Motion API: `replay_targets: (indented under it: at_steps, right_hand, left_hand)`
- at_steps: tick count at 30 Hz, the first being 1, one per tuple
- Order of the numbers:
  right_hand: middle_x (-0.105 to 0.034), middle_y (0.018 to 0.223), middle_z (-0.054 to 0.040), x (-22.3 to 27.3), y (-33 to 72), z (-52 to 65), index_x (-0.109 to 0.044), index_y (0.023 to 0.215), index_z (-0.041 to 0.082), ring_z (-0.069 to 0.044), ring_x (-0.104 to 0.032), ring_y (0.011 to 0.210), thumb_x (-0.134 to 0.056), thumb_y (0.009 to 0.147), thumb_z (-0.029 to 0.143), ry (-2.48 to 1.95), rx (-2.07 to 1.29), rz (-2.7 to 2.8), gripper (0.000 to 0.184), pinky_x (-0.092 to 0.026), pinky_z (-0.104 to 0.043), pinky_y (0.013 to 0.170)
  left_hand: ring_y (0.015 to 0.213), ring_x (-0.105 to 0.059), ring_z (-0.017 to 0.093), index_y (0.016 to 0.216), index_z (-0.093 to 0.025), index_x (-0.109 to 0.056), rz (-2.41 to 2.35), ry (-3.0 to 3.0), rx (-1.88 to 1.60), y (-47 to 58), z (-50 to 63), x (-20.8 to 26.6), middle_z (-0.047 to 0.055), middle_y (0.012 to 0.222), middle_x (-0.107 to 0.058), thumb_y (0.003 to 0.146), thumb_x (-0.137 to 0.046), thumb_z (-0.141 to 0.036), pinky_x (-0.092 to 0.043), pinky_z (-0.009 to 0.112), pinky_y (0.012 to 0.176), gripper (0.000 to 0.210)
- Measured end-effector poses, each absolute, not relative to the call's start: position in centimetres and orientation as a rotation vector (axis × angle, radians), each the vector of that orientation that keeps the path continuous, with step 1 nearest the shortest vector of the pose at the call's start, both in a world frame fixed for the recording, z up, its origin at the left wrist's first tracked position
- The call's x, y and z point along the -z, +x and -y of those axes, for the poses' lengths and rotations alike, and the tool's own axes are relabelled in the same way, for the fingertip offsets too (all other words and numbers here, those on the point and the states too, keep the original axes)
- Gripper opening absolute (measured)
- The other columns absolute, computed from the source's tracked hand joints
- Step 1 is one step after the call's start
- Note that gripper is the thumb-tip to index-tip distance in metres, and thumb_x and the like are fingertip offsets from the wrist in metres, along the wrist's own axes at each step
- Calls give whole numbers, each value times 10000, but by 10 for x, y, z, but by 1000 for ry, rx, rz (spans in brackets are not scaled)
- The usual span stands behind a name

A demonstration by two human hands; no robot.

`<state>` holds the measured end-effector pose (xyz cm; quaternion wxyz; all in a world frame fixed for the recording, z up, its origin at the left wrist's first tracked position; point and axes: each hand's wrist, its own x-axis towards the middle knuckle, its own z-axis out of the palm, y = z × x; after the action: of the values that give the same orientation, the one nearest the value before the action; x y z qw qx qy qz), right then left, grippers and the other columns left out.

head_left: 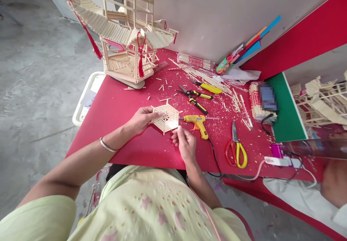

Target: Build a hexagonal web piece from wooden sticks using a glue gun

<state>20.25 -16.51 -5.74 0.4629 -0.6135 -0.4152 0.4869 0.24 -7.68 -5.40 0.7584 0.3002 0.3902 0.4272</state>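
Observation:
A small hexagonal panel of pale wooden sticks [168,121] is held above the red table. My left hand [142,119] grips its left side, thumb on top and fingers beneath. At its lower right edge is my right hand [185,142], thumb and fingers pinched together; whether they hold the rim or a small piece is too small to make out. A yellow hot glue gun [197,122] lies just right of the panel, its nozzle toward it. Beyond it lie black-and-yellow cutting pliers [193,98] and a yellow utility knife [208,88].
A stick pagoda model [127,67] with red tassels stands at the back left. Loose sticks [217,80] and shavings cover the right side. Red-and-yellow scissors [235,150], a power strip [280,161] and a bundled stick pack [255,101] lie right. Another person's arm [334,183] shows there.

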Motion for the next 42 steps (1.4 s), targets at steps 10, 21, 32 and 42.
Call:
replay_targets:
  at_steps: [10,21,32,42]
  right_hand:
    - [-468,522,51,63,207,168,-642,714,217,-98,-436,482,-561,964,630,-1462,-1000,1023,489,-373,-239,501]
    - [-696,996,-56,69,212,165,-705,1072,235,-167,-624,827,-611,957,519,-1522,-796,1123,320,-514,-279,731]
    - [-730,1018,-78,70,208,167,-711,1092,200,-181,-676,881,-545,1012,452,-1530,-688,1421,312,-523,-252,666]
    - [-723,853,-50,72,210,168,-719,1066,175,-130,-588,640,-538,1013,485,-1603,-636,1520,363,-461,-252,604]
  left_hand:
    - [713,-745,211,753,-133,-791,-885,658,-928,3,76,54,110,832,-804,588,-963,-303,-608,322,731,293]
    - [730,-751,221,811,-131,-805,-877,669,-910,2,77,57,121,857,-807,614,-954,-308,-614,331,740,304]
    - [719,-750,225,858,-104,-806,-877,707,-887,4,79,51,125,846,-803,664,-928,-351,-610,344,753,337]
    - [745,-749,209,855,-120,-812,-861,745,-869,3,79,54,104,855,-805,693,-913,-330,-607,324,764,284]
